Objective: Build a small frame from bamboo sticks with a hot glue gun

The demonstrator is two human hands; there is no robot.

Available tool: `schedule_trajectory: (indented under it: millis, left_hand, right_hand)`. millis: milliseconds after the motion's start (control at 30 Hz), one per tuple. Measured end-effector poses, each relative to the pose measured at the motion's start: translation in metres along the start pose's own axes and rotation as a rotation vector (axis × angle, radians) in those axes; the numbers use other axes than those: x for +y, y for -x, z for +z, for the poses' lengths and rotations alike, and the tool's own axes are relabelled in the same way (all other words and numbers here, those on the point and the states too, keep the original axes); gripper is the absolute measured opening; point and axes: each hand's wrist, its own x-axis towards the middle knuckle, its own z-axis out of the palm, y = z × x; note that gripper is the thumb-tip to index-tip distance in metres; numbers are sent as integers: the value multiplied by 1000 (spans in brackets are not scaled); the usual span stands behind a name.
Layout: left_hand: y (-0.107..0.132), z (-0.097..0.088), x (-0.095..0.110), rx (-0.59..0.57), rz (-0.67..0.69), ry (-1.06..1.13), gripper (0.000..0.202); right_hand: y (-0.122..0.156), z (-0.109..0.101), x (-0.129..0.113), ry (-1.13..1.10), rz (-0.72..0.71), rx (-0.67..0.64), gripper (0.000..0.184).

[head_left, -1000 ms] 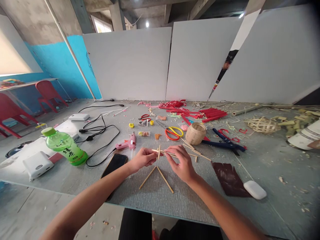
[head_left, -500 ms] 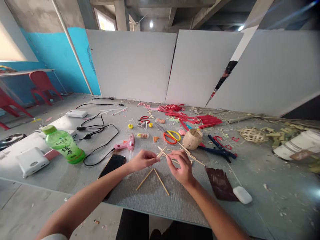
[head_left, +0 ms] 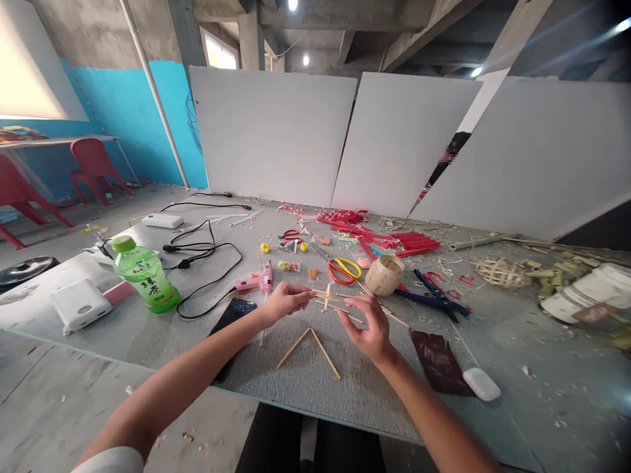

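My left hand (head_left: 290, 302) is closed in a pinch on a small cross of thin wooden sticks (head_left: 328, 297), held just above the table. Close by on the right is my right hand (head_left: 369, 326), thumb and forefinger apart, with nothing visible between them. More thin sticks (head_left: 394, 316) lie behind and beneath the fingers, partly hidden. Nearer me, a joined pair of sticks (head_left: 325, 353) forms an upside-down V on the table. A pink glue gun (head_left: 259, 282) lies beyond my left hand, and a dark phone (head_left: 236, 312) is partly covered by my left forearm.
Scissors with red and yellow handles (head_left: 345, 269), a bamboo cup (head_left: 387, 276) and blue-handled pliers (head_left: 434, 297) lie beyond my hands. At left stand a green bottle (head_left: 148, 282) and black cables (head_left: 202, 244). A brown sheet (head_left: 434, 360) and white case (head_left: 482, 383) lie at right.
The stick cross in my left hand has turned and now faces me more squarely. My right thumb and forefinger have moved apart and away from the sticks. The view has shifted slightly.
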Motion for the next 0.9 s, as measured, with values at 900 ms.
schedule_trajectory:
  millis: [900]
  left_hand:
    - [8, -19, 4, 271, 792, -690, 29]
  right_hand:
    - [-9, -7, 4, 18, -56, -12, 20]
